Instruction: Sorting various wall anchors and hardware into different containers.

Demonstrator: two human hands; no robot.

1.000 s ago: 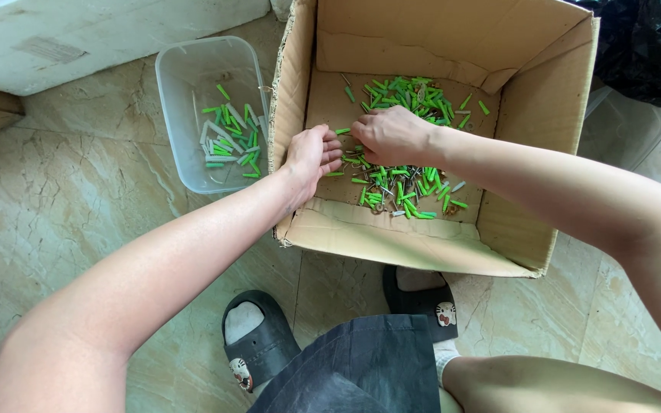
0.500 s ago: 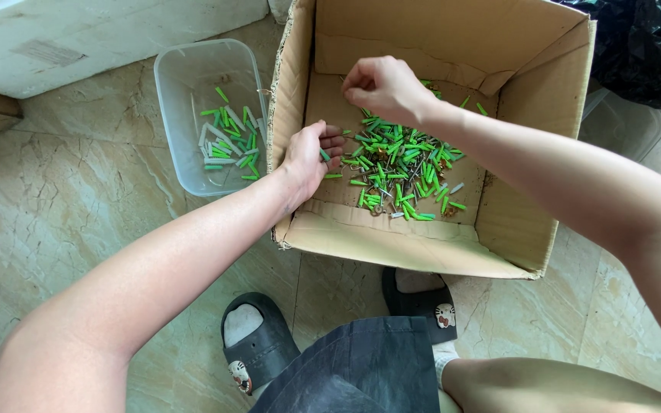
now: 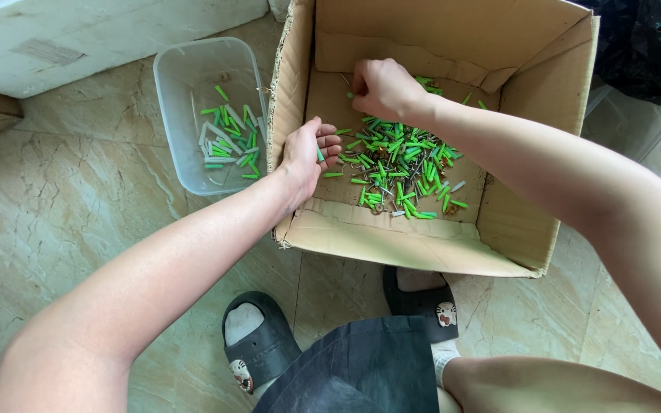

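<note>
We squat over the floor (image 3: 78, 199) with the box (image 3: 533, 153) in front and the tub (image 3: 185, 107) just left of it. Inside the box lies the pile (image 3: 403, 164) of green plugs mixed with thin metal pieces, below and to the right of both grips.

Our left hand (image 3: 307, 153) hangs just inside the box's left wall, fingers curled into a loose cup with a plug (image 3: 320, 154) showing between them. That cup looks shallow to us: tilt the wrist and plugs could drop back into the box, or fall on the floor on the way over the wall to the tub.

Our right hand (image 3: 382, 88) sits at the far edge of the pile, fingers bunched downward; we cannot tell what they pinch, since the knuckles hide the tips. The metal bits look sharp, so a blind grab there could prick us, or carry a metal piece along with a plug.
</note>
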